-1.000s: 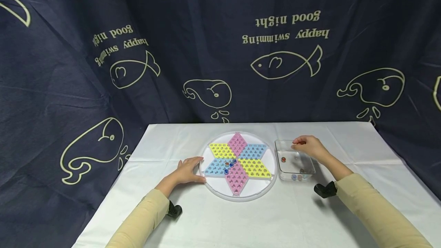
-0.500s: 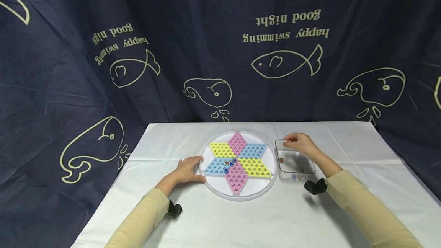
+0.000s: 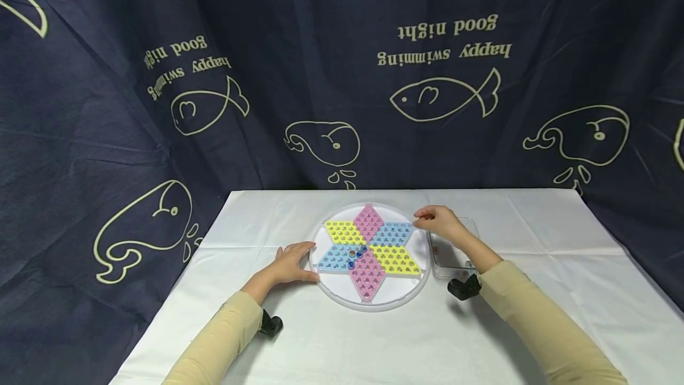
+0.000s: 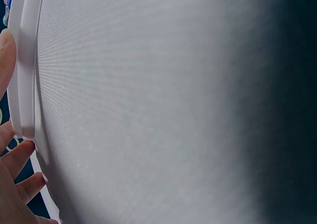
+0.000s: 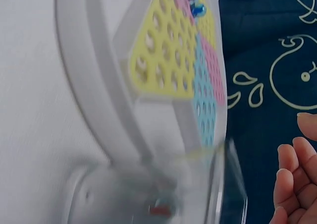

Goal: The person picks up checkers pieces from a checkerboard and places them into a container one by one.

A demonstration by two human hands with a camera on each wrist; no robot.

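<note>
A round Chinese checkers board (image 3: 331, 290) with a pink, yellow and blue star lies on the table. Several marbles (image 3: 351, 265) sit near its centre, on the left blue and lower pink points. My left hand (image 3: 291, 264) rests at the board's left side, thumb and fingers spread along the rim (image 4: 27, 85). Beyond the board's right edge, over the near-left part of a clear box, is my right hand (image 3: 440, 223). Its fingers (image 5: 286, 184) are curled with the thumb close by; I cannot tell whether a marble is between the tips.
The clear rectangular box (image 3: 449, 274) stands right of the board, partly covered by the right forearm. A reddish marble (image 3: 435, 250) shows inside it. White cloth (image 3: 374, 349) covers the table, and a dark curtain (image 3: 267, 153) with fish and whale drawings hangs behind.
My right hand has moved left from above the box to the board's right edge, its forearm now crossing the box. The left hand and the board have stayed in place.
</note>
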